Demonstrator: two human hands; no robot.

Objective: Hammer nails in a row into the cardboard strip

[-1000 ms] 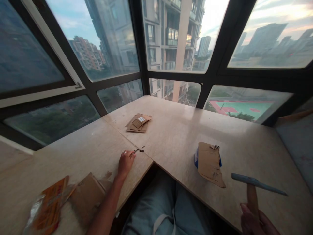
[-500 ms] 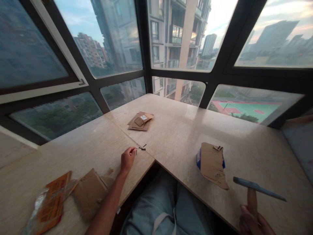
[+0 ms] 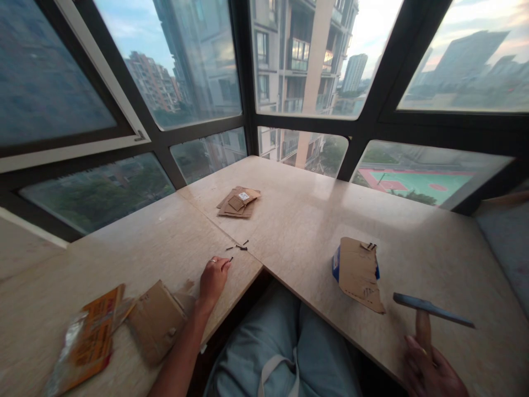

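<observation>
My left hand (image 3: 212, 282) is over the left part of the tabletop, its fingertips pinched around a small dark nail (image 3: 231, 259). Just beyond the fingers lie several loose dark nails (image 3: 242, 248) near the seam in the surface. On the right, my right hand (image 3: 432, 366) grips a hammer (image 3: 424, 331) by its wooden handle, the metal head raised above the table. To the left of the hammer, a torn piece of cardboard (image 3: 357, 275) rests over a blue box (image 3: 336, 264). Nails (image 3: 371, 246) stick up at the cardboard's far right corner.
Flat brown cardboard pieces (image 3: 239, 202) with a white label lie toward the window corner. At the left are an orange package (image 3: 93, 339) in clear plastic and a folded cardboard piece (image 3: 155, 322). Dark-framed windows border the stone tabletop (image 3: 289, 220); its inner corner faces my lap.
My left hand has drawn back slightly toward me with a nail between its fingertips. One more loose nail shows on the table. The hammer has shifted a little to the left.
</observation>
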